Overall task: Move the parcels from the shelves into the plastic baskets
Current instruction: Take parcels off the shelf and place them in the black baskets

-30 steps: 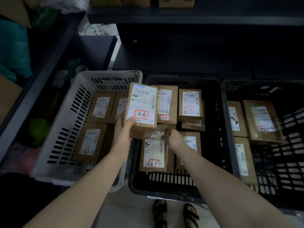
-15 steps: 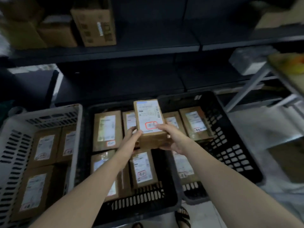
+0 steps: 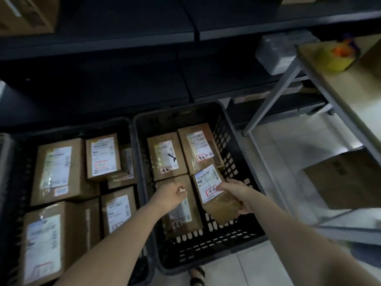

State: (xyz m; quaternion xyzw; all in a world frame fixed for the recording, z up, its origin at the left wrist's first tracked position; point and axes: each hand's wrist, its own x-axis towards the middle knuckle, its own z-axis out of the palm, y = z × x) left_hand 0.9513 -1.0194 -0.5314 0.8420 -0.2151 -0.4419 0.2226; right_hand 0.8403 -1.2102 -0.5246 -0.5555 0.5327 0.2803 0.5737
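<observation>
The tilted brown cardboard parcel (image 3: 223, 207) in the right hand (image 3: 237, 195) is matt board, and its white paper label (image 3: 208, 183) lies under shiny clear tape. At 6 o'clock, the black perforated plastic basket (image 3: 185, 115) has a dull, smooth moulded finish. At 2 o'clock, the grey metal frame (image 3: 274, 93) looks painted and satin, while the pale tiled floor (image 3: 288, 162) beneath it is glossy. The dark shelves (image 3: 123, 42) at 12 o'clock are matt.

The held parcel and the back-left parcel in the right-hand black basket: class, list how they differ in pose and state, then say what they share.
The held parcel is tilted, gripped by the right hand; the back-left parcel lies flat, untouched. The back-left parcel's label carries a black scrawl; the held parcel's shows none. Both are brown cardboard boxes with white labels.
</observation>
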